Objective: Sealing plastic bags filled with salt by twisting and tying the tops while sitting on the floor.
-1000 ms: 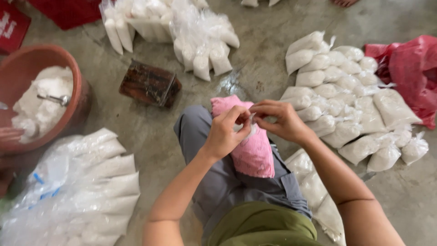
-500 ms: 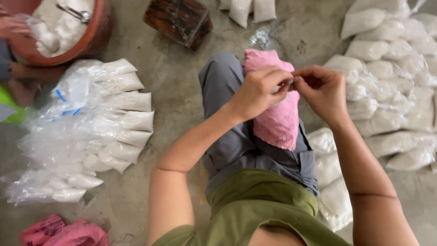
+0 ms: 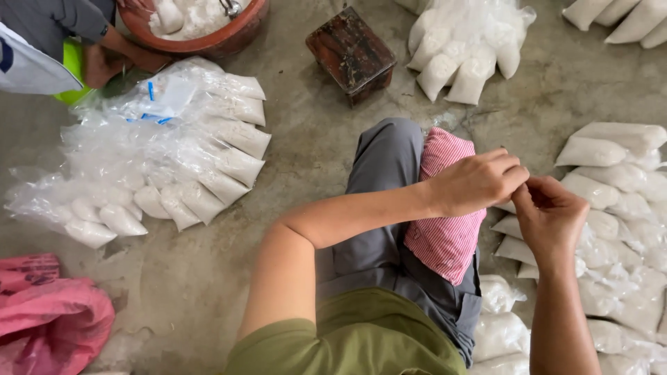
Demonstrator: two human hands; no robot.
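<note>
The concrete floor (image 3: 313, 167) carries most of the scene: a fan of filled clear bags (image 3: 174, 167) at ten o'clock, a smaller heap (image 3: 465, 48) at one o'clock, and rows of sealed bags (image 3: 611, 208) at three o'clock. A red basin (image 3: 208, 38) of white powder sits at eleven, a dark wooden block (image 3: 351, 54) at twelve. Since half a second ago the view has swung and the hands have drifted right off the knee. The left hand (image 3: 476, 182) and right hand (image 3: 549, 215) meet fingertip to fingertip, pinched together above the pink striped cloth (image 3: 445, 222); what they grip is too small to tell.
</note>
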